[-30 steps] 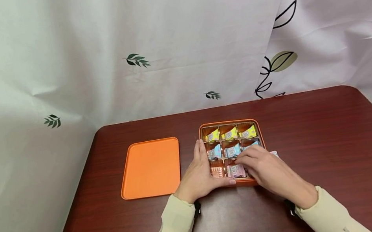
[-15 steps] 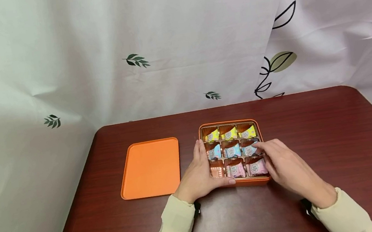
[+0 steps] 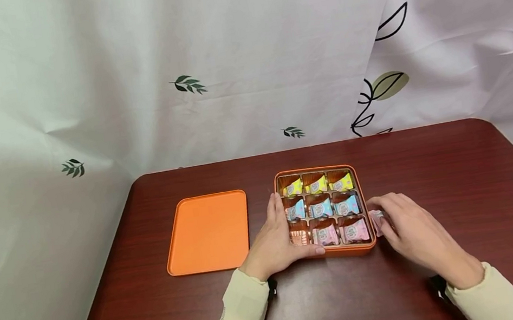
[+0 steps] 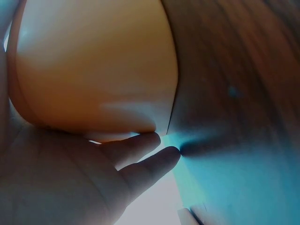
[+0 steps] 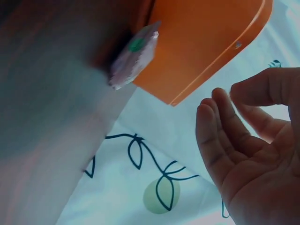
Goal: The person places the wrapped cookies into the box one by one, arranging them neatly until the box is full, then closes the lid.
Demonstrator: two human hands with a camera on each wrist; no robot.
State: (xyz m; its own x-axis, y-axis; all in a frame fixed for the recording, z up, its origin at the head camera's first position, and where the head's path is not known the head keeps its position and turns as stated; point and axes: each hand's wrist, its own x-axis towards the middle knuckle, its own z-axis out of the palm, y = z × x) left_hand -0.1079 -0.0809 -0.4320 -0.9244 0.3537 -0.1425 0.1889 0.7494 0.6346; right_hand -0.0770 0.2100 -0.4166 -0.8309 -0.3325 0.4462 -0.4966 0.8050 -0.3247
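Note:
An orange box (image 3: 348,250) holds a divided tray of wrapped candies: yellow ones (image 3: 315,184) at the back, blue ones (image 3: 320,208) across the middle, pink ones (image 3: 325,235) in front. Its front left compartment shows a bare ribbed bottom. My left hand (image 3: 273,242) spans the box's near left corner, fingers straight along the side wall and thumb along the front. Another pink-wrapped candy (image 3: 376,222) lies on the table against the right side, partly hidden by my right hand (image 3: 411,228). In the right wrist view, that hand's relaxed fingers are apart from this candy (image 5: 135,56).
The orange lid (image 3: 210,232) lies on the dark red table (image 3: 449,165), left of the box. White cloth (image 3: 229,38) with leaf prints hangs behind the table and along both sides.
My right hand has drawn back rightward from over the front right compartment, where a pink candy now shows, to the candy beside the box. My left hand has stayed put.

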